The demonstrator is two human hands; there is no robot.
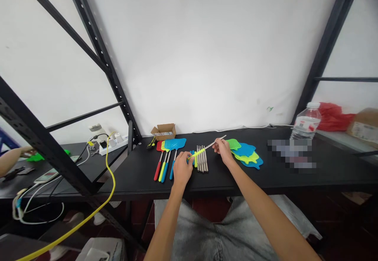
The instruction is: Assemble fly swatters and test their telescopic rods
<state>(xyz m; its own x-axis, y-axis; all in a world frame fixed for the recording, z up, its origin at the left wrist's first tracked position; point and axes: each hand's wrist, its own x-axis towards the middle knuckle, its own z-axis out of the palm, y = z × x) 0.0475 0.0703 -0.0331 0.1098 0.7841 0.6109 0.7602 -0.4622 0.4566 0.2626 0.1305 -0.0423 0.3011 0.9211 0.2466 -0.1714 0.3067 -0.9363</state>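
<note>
My left hand [182,166] is closed around a neon yellow fly swatter handle [199,152], which slants up to the right. A thin metal rod [213,143] extends from that handle, and my right hand [223,150] pinches it near its far end. Below the handle lie several metal rods [202,162] side by side, with loose yellow and blue handles beside them, partly covered by my left hand. Left of my left hand rest several whole fly swatters [164,166] in red, yellow and blue. Loose leaf-shaped swatter heads [249,154] in green, blue and yellow overlap right of my right hand.
Behind the swatters a small open cardboard box [163,131] stands on the black table [277,178]. A water bottle [306,122] is at the right, near a red plastic bag [335,117]. Black metal posts [102,52] flank the table. A yellow cable [112,174] hangs left; another person's hand [26,150] shows beyond.
</note>
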